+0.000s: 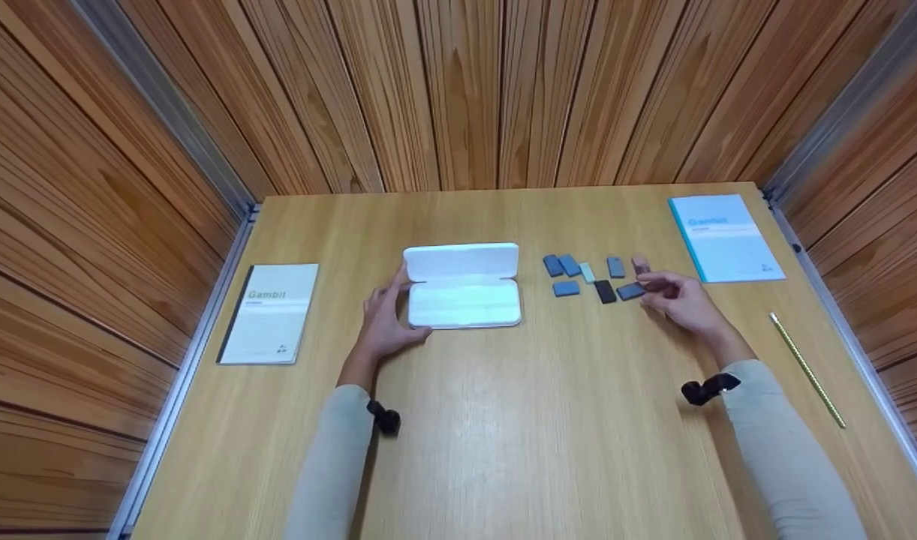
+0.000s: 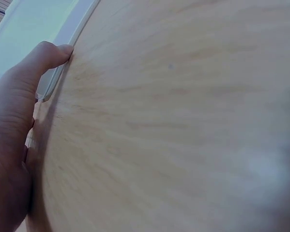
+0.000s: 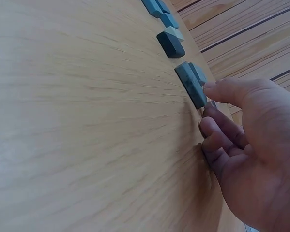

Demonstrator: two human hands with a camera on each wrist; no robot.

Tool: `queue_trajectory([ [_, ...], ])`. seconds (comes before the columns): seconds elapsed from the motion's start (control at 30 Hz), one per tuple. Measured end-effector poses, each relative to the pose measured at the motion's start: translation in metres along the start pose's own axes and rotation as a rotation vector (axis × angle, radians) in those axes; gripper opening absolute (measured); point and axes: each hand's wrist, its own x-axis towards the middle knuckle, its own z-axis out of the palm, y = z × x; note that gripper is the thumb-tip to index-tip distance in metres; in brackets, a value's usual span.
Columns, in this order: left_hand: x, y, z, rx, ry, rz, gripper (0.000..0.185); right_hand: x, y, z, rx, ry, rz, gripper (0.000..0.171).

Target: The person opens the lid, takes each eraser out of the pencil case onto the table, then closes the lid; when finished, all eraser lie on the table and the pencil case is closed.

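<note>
Because the grey block (image 3: 190, 85) looks small, stiff and light, the right hand (image 1: 680, 298) pinches its short end, while the left hand's (image 1: 387, 319) straight fingers touch the open case (image 1: 464, 285).

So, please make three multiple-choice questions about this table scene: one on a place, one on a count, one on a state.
1. Where does the blue-edged booklet lie?
A. far right corner of the table
B. inside the case
C. under the left hand

2. How many booklets are on the table?
A. one
B. two
C. four

3. In what state is the white case?
A. shut
B. open, lid laid back
C. standing on end

Answers:
1 A, it sits by the right wall.
2 B, the other, a black-edged booklet, is on the left.
3 B, both halves show, with the left hand at its edge.
</note>
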Motion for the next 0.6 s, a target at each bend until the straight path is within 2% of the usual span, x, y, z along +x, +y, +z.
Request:
queue_trajectory([
  [0.43,-0.001,0.001,0.002,0.008,0.003,-0.028,0.135,0.002,-0.018,-0.007,0.009,-0.061,0.056,0.047],
  [0.6,-0.001,0.0,0.001,-0.007,0.014,0.001,0.136,0.007,-0.028,0.0,-0.007,-0.085,-0.007,0.043],
])
